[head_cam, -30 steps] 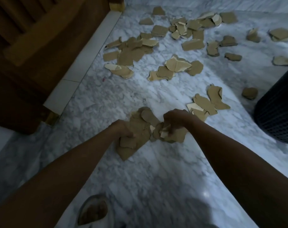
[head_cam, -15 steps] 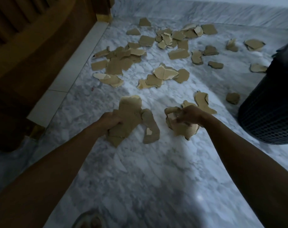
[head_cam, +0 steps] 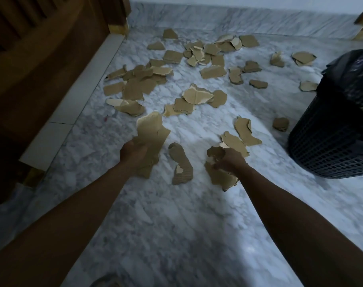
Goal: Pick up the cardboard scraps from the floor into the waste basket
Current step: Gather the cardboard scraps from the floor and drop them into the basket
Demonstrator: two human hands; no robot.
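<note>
While each hand grips a bunch, left hand [head_cam: 133,152] and right hand [head_cam: 228,160], most cardboard scraps [head_cam: 197,96] litter the marble floor [head_cam: 176,224] beside the waste basket [head_cam: 332,146]; light, stiff, best pinched by edges.

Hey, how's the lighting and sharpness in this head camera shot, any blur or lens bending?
Head view: dim, bluish light; a brighter patch on the marble floor between the scraps, the wooden furniture at left nearly black. Forearms and near floor look soft and smeared; the far cardboard scraps read sharper. Wide-angle bending curves the back wall skirting. The waste basket mesh stays legible despite shadow.
</note>
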